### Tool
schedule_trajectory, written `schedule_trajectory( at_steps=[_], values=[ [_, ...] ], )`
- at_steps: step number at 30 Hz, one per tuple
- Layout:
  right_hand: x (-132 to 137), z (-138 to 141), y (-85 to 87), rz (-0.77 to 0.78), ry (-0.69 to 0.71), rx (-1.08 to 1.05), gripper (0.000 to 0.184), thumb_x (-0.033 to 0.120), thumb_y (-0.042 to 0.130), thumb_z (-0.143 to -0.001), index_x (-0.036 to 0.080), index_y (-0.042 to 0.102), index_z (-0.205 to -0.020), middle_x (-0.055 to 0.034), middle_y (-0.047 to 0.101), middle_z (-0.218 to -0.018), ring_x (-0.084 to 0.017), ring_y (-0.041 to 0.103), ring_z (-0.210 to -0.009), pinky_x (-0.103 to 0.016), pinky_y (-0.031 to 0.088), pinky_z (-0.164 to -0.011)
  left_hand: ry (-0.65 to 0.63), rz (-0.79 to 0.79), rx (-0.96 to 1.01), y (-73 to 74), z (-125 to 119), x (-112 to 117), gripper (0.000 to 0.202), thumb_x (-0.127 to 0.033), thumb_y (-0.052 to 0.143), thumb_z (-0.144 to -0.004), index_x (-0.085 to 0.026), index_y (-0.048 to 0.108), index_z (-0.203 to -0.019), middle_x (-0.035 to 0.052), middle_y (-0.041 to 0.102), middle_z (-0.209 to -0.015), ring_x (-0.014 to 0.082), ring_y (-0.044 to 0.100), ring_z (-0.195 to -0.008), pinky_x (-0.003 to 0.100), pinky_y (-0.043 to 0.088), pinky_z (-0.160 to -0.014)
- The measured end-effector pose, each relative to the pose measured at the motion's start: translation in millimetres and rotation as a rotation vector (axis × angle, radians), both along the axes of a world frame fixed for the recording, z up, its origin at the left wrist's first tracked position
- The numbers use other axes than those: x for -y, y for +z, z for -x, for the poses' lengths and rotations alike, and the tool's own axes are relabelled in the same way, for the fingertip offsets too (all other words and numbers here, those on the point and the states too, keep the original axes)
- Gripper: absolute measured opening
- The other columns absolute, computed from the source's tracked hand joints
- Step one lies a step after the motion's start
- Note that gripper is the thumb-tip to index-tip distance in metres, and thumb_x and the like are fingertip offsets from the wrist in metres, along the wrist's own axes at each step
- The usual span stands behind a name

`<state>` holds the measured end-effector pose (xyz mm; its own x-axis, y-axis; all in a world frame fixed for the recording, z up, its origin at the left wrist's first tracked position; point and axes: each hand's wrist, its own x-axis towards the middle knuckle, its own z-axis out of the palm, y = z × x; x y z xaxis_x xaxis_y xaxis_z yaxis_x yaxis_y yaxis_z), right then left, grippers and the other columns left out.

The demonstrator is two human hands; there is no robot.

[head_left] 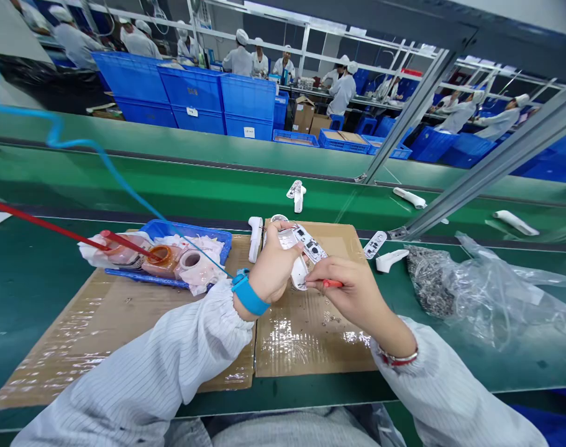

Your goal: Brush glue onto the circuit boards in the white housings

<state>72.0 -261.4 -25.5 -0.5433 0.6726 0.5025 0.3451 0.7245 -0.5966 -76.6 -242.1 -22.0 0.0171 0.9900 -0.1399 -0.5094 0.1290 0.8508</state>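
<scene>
My left hand (274, 264) is closed around a white plastic casing (299, 270) with a circuit board (308, 243) lying on it, held above a taped cardboard mat (305, 329). A blue wrist strap (248, 294) sits on that wrist, with a blue coiled cord running up to the left. My right hand (352, 293) is closed on a small red-handled tool (330, 284), its tip at the casing's lower end. A second white casing (255, 238) lies just left of my left hand.
A blue tray (171, 231) holds tape rolls and white wipes at the left. A plastic bag of small dark parts (432, 279) lies right. More white casings and boards rest on the green belt (194, 186). Blue crates and several white-coated workers stand behind.
</scene>
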Motion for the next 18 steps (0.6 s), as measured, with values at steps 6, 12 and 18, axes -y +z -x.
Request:
schedule_trajectory(
  at_steps=[6, 12, 18],
  values=[
    [2, 0, 2.6, 0.096, -0.073, 0.048, 0.021, 0.009, 0.049, -0.083, 0.022, 0.066, -0.086, -0.0012, 0.069, -0.083, -0.016, 0.064, -0.077, -0.029, 0.052, -0.071, 0.030, -0.019, -0.004, -1.6, 2, -3, 0.035, -0.002, 0.052, -0.075, -0.025, 0.036, -0.096, 0.0020, 0.053, -0.107, 0.0131, 0.058, -0.079, 0.030, 0.052, -0.068],
    [-1, -2, -3.7, -0.176, -0.059, 0.249, 0.030, 0.002, 0.041, -0.083, 0.020, 0.064, -0.092, -0.0045, 0.068, -0.093, -0.018, 0.063, -0.086, -0.031, 0.052, -0.074, 0.047, -0.034, -0.066, -4.1, 2, -3, 0.035, 0.000, 0.050, -0.076, -0.024, 0.036, -0.097, 0.0026, 0.054, -0.105, 0.0142, 0.058, -0.078, 0.030, 0.050, -0.067],
    [2, 1, -2.4, -0.652, -0.092, 0.647, 0.039, -0.003, 0.031, -0.081, 0.008, 0.066, -0.093, -0.0142, 0.069, -0.090, -0.022, 0.061, -0.067, -0.032, 0.049, -0.049, 0.099, 0.021, -0.119, -11.0, -4, -13, 0.039, 0.003, 0.042, -0.075, -0.025, 0.034, -0.102, 0.0027, 0.050, -0.102, 0.0136, 0.056, -0.079, 0.033, 0.050, -0.074]
  ],
)
